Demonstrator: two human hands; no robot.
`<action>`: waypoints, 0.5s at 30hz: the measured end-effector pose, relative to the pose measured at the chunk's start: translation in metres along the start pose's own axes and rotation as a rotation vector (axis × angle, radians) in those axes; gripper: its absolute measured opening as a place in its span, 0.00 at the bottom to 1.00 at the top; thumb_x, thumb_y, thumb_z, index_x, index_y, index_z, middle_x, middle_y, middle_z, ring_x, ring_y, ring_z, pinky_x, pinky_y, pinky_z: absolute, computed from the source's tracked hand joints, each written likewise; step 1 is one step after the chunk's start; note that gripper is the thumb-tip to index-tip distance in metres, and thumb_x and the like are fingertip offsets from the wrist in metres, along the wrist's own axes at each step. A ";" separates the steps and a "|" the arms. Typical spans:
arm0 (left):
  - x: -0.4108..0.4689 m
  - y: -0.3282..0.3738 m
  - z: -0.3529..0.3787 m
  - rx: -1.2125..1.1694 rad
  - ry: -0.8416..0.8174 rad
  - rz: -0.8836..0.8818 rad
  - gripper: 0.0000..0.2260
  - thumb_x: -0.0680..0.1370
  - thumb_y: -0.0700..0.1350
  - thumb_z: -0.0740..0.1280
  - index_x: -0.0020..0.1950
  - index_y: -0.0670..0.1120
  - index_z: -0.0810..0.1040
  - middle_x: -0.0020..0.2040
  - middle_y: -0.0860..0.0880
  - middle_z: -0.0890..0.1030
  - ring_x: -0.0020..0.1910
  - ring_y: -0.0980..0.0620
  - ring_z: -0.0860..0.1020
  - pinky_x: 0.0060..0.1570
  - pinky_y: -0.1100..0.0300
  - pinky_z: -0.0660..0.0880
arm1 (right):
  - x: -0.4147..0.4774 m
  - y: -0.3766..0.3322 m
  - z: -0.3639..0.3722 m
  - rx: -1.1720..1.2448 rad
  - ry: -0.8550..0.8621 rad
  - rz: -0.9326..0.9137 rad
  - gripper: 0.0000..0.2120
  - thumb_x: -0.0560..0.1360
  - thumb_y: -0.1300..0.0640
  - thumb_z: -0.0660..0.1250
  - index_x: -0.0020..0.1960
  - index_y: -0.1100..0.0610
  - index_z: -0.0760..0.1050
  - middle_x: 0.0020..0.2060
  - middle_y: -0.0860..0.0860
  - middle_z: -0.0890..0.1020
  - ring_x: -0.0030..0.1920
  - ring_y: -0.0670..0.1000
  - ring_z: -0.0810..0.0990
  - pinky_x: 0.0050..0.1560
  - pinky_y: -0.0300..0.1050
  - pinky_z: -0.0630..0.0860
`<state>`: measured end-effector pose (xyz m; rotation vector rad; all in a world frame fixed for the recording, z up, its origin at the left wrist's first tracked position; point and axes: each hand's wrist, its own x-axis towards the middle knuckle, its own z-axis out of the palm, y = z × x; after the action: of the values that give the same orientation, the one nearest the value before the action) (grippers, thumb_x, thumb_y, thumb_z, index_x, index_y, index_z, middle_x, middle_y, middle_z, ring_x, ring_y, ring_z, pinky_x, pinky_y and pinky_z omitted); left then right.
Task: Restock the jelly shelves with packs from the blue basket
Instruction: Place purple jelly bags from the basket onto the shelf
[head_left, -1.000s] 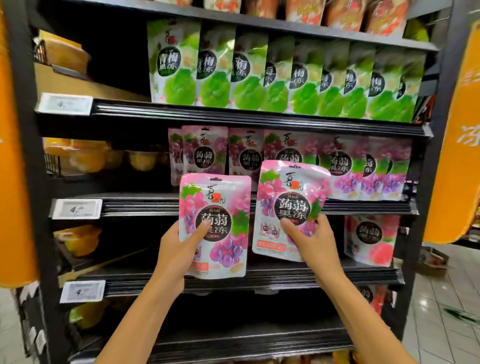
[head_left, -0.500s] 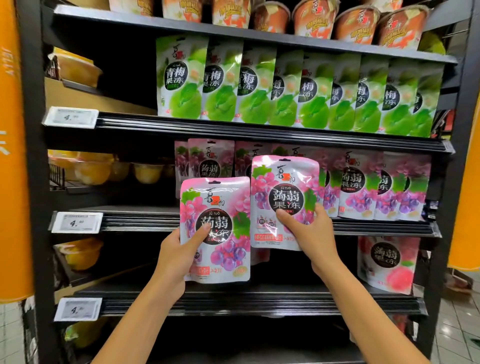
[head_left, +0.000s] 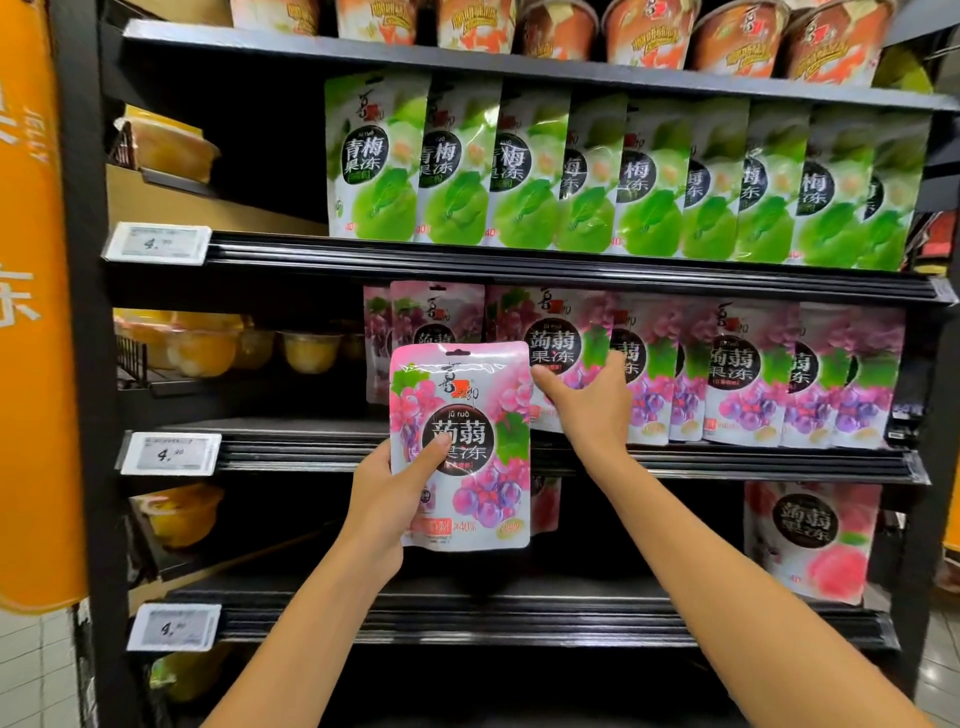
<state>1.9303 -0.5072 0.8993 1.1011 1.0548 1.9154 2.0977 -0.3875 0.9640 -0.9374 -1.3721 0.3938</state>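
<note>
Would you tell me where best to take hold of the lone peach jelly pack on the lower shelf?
Probably pinch its left edge, thumb in front, coming from the front-left: the peach pack is a flat pouch standing upright, face out, with free space on its left and the rack post close on its right.

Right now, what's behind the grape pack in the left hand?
More grape packs stand on the shelf behind the held pack. Their lower halves are covered, so I cannot count them.

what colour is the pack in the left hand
The pack is pink and white with purple grapes; the head view shows it.
</note>
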 end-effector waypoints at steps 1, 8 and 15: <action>0.001 -0.001 0.000 -0.001 0.002 0.000 0.12 0.74 0.49 0.73 0.56 0.48 0.81 0.47 0.48 0.87 0.45 0.48 0.86 0.35 0.58 0.81 | -0.002 0.002 0.002 -0.031 -0.008 -0.037 0.37 0.67 0.41 0.77 0.62 0.62 0.64 0.35 0.48 0.71 0.35 0.49 0.71 0.29 0.34 0.65; 0.007 0.000 -0.001 0.014 0.027 -0.010 0.12 0.74 0.49 0.73 0.55 0.48 0.81 0.45 0.49 0.87 0.44 0.49 0.86 0.35 0.57 0.81 | -0.020 0.016 -0.005 -0.116 -0.104 -0.196 0.26 0.72 0.46 0.74 0.56 0.59 0.63 0.36 0.49 0.70 0.34 0.48 0.68 0.33 0.33 0.65; 0.013 -0.001 0.001 0.030 0.039 0.015 0.09 0.74 0.50 0.73 0.53 0.51 0.82 0.43 0.51 0.87 0.41 0.52 0.86 0.33 0.60 0.80 | -0.033 0.020 -0.021 -0.497 0.063 -0.213 0.33 0.69 0.33 0.71 0.66 0.51 0.69 0.54 0.47 0.80 0.58 0.54 0.74 0.59 0.55 0.70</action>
<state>1.9262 -0.4957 0.9032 1.0949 1.1033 1.9454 2.1160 -0.4070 0.9293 -1.1776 -1.5244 -0.1485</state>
